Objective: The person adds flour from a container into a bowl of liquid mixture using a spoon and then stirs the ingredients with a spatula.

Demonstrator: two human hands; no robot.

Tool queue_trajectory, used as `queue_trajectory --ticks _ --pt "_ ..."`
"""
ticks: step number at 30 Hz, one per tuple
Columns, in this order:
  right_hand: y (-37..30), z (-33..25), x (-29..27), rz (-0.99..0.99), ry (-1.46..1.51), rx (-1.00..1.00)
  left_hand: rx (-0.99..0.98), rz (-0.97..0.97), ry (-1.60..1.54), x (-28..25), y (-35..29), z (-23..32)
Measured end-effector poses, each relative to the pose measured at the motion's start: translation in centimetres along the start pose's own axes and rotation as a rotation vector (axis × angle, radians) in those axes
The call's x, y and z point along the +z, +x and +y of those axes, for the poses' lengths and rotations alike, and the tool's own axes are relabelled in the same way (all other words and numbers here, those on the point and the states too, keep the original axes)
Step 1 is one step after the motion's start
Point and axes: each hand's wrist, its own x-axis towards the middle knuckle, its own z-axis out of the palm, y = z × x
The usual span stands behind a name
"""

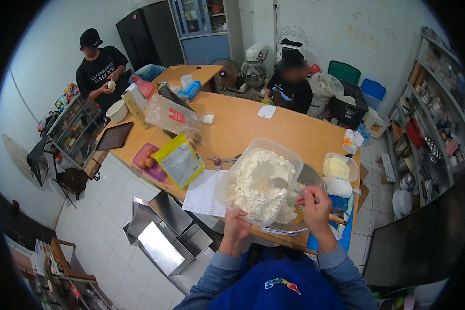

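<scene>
My left hand point(235, 226) grips the near left corner of a clear plastic container point(223, 188) heaped with white flour point(258, 194). The container is held above a round metal mixing bowl point(315, 178), hiding much of it. My right hand point(316, 207) is closed on the handle of what looks like a spoon point(281, 183), whose head is at the flour on the container's right side. Pale powder and something yellowish show inside the bowl below my right hand. A wooden-handled tool point(338, 219) lies beside the bowl.
An open notebook point(205, 192), a yellow pouch point(180, 161) and eggs on a pink tray point(159, 172) lie to the left. A tub of pale yellow stuff point(341, 167) stands right. Metal pans point(165, 248) sit lower left. Two people point(290, 85) are across the table point(232, 121).
</scene>
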Motion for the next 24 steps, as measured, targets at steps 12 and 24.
queue_trajectory --ticks 12,24 --pt "0.1 0.9 0.6 0.146 0.477 0.526 0.003 0.019 0.048 0.7 -0.8 -0.9" --pt "1.5 -1.4 -1.4 0.305 0.548 0.434 0.0 0.034 0.05 -0.5 -0.3 -0.7"
